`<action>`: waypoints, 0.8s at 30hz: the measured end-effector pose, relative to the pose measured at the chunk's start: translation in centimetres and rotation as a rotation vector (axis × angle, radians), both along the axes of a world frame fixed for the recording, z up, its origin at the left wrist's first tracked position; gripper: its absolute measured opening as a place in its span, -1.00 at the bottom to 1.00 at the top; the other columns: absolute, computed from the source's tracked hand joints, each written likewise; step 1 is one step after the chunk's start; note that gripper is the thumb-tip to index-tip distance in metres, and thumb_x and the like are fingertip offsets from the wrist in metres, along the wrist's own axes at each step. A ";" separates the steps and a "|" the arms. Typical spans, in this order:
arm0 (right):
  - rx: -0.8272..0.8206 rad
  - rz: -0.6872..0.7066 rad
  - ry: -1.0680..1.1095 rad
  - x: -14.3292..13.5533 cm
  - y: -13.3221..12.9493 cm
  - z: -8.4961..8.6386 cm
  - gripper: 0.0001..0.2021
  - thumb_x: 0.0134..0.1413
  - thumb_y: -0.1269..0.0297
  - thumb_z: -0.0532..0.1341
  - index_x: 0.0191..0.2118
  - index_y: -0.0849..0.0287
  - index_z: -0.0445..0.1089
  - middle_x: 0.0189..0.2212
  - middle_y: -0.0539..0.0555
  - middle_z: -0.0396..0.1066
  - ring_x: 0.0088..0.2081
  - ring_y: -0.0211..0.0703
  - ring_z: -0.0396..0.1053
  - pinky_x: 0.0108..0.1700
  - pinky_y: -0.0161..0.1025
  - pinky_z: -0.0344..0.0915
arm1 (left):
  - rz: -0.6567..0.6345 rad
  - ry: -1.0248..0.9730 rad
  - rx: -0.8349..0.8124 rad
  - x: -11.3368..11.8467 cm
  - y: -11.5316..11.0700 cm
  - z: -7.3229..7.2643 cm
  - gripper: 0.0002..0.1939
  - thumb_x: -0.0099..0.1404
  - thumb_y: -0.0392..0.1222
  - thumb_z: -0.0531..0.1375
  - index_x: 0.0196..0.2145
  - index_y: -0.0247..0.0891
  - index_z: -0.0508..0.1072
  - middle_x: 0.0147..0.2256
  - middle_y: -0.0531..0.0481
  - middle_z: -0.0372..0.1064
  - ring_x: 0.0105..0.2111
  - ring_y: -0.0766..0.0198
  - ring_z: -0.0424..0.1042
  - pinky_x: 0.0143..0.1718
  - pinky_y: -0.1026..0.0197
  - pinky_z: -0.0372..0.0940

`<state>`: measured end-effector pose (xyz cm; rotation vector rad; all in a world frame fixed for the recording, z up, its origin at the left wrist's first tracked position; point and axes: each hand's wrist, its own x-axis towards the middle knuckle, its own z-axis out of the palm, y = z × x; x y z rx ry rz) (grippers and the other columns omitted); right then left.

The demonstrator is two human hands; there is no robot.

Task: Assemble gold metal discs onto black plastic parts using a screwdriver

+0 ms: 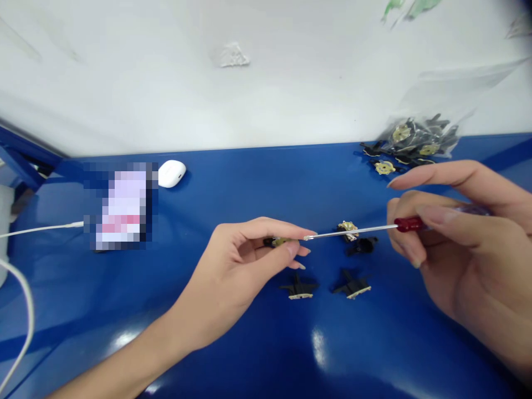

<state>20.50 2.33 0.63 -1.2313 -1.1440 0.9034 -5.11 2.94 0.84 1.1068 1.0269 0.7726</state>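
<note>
Between the thumb and fingers of my left hand (pixel 253 260) is a small black part with a brass-coloured plate (pixel 277 241), mostly covered by the fingers. My right hand (pixel 461 238) grips a screwdriver (pixel 409 224) with a red and clear handle. Its thin metal shaft points left, and the tip meets the part at my left fingertips. Below the shaft lie a gold-toned plate piece (pixel 348 230) and a black round housing (pixel 362 246). Nearer to me, two black parts with metal-edged bases (pixel 300 287) (pixel 353 284) rest on the blue table.
A clear plastic bag (pixel 432 136) of similar black and brass parts sits at the back right, several loose ones beside it. On the left are a blurred-out phone (pixel 124 208), a white earbud case (pixel 172 173) and a white cable (pixel 29 310). A white wall (pixel 291 100) stands behind.
</note>
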 end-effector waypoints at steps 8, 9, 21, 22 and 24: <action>-0.058 0.033 0.053 0.0 0.2 0.0 -0.74 0.22 0.47 0.33 -0.08 0.07 0.72 -0.50 0.05 0.44 -0.60 -0.21 0.25 -0.55 -0.20 0.12 | 0.006 0.008 0.035 0.2 0.0 0.2 -0.93 0.44 -0.10 0.55 -0.14 -0.06 0.87 0.00 0.01 0.77 -0.01 0.22 0.70 0.00 0.33 0.55; -0.069 0.027 0.054 0.0 0.2 0.0 -0.74 0.22 0.47 0.33 -0.08 0.06 0.72 -0.50 0.05 0.45 -0.60 -0.21 0.25 -0.54 -0.20 0.11 | 0.010 -0.006 0.035 0.3 0.0 0.3 -0.96 0.43 -0.13 0.55 -0.18 -0.07 0.87 -0.02 0.01 0.77 -0.01 0.22 0.70 0.00 0.34 0.56; 0.011 -0.037 0.016 -0.8 -0.6 0.5 -0.78 0.21 0.46 0.34 -0.17 0.03 0.71 -0.49 0.03 0.47 -0.57 -0.16 0.28 -0.53 -0.14 0.11 | 0.119 -0.162 -0.189 0.0 0.3 -0.2 -0.87 0.44 -0.10 0.55 -0.29 -0.12 0.84 -0.07 -0.03 0.77 -0.08 0.23 0.70 -0.01 0.30 0.59; 0.039 -0.026 -0.006 -0.8 -0.8 0.5 -0.79 0.21 0.45 0.35 -0.17 0.02 0.71 -0.45 0.04 0.50 -0.56 -0.16 0.31 -0.54 -0.14 0.15 | 0.133 -0.170 -0.204 0.1 0.3 -0.1 -0.85 0.45 -0.10 0.54 -0.30 -0.13 0.84 -0.08 -0.03 0.77 -0.07 0.23 0.70 0.01 0.31 0.59; 0.107 0.001 -0.084 -0.6 -1.1 0.2 -0.81 0.23 0.43 0.38 -0.17 0.02 0.73 -0.37 0.06 0.55 -0.52 -0.14 0.39 -0.54 -0.13 0.22 | 0.149 -0.186 -0.219 0.3 0.4 0.0 -0.84 0.46 -0.11 0.53 -0.32 -0.12 0.84 -0.09 -0.03 0.77 -0.02 0.21 0.69 0.04 0.33 0.58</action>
